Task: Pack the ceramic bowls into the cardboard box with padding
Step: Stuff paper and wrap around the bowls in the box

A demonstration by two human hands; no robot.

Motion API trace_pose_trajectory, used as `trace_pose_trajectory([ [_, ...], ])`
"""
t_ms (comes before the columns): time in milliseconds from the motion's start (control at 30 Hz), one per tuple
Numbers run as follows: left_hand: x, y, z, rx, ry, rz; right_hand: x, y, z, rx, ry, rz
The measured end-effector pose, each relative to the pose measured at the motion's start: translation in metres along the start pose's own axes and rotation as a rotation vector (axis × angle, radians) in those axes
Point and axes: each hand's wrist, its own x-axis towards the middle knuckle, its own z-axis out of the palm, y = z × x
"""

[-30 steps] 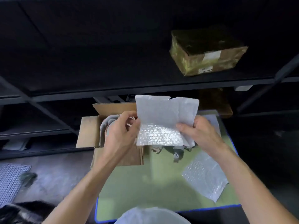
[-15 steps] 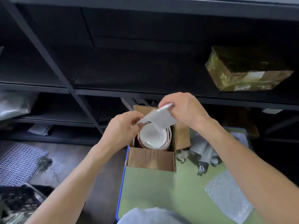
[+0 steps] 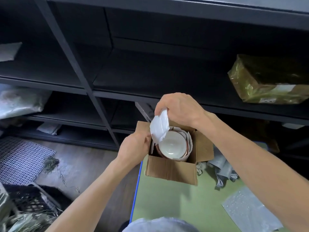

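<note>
1. Bottom right of frame, nearest: a spare piece of bubble wrap (image 3: 250, 213) lies flat on the green table (image 3: 167, 206). It is in the same spot as a second ago, untouched.
2. Crumpled grey wrapping (image 3: 222, 171) sits just right of the box, also unmoved.
3. The box (image 3: 172, 168) stands at the table's left edge, centre frame, flaps open. A white bowl (image 3: 172, 144) sits inside, mouth up, with white padding standing round its right side. More bowls may be nested under it; their number can't be told.
4. Left hand (image 3: 133, 146), left of the box: fingers curled at the box's left wall, by the sheet's lower corner. Whether they pinch the sheet or the cardboard can't be told.
5. The change: a second ago the folded sheet (image 3: 159, 129) was spread flat between both hands, in front of the box. Half a second ago it was doubled over, above the bowl. Now it hangs nearly upright, its lower end dipping in at the box's left inner wall, beside the bowl's rim.
6. Right hand (image 3: 180, 109), above the box's far edge: fingers and thumb closed on the sheet's top end, steering it down.
7. Judgement: the sheet is going in as side filler on the left. With it seated, the bowl would be cushioned on both sides. A top layer and closing the flaps look to be left.
8. Far: dark shelves (image 3: 87, 81), with a taped parcel (image 3: 270, 81) at upper right. Only the head's turn has shifted them in frame.
</note>
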Motion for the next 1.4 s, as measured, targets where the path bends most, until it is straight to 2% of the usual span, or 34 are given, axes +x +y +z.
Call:
trace_pose_trajectory([
  [100,0.008,-0.006,0.001,-0.047,0.049,-0.023,-0.001,0.001,0.004,-0.005,-0.033,0.029],
  [300,0.019,-0.005,0.001,-0.048,0.032,-0.011,-0.002,-0.003,0.015,0.023,-0.09,0.047],
  [467,0.017,-0.002,0.01,0.13,-0.055,0.011,0.001,0.0,0.015,0.116,-0.048,0.148],
  [700,0.01,0.009,0.033,0.329,-0.18,0.049,-0.003,0.007,0.018,0.119,-0.051,0.227],
  [867,0.0,0.025,0.048,0.415,-0.029,-0.019,0.002,0.009,0.018,0.118,-0.046,0.233],
  [1133,-0.001,0.026,0.057,0.318,0.079,-0.164,0.009,0.01,0.022,0.052,-0.028,0.215],
  [1400,-0.006,0.032,0.07,0.336,0.13,-0.242,0.011,0.007,0.026,-0.033,-0.104,0.086],
])
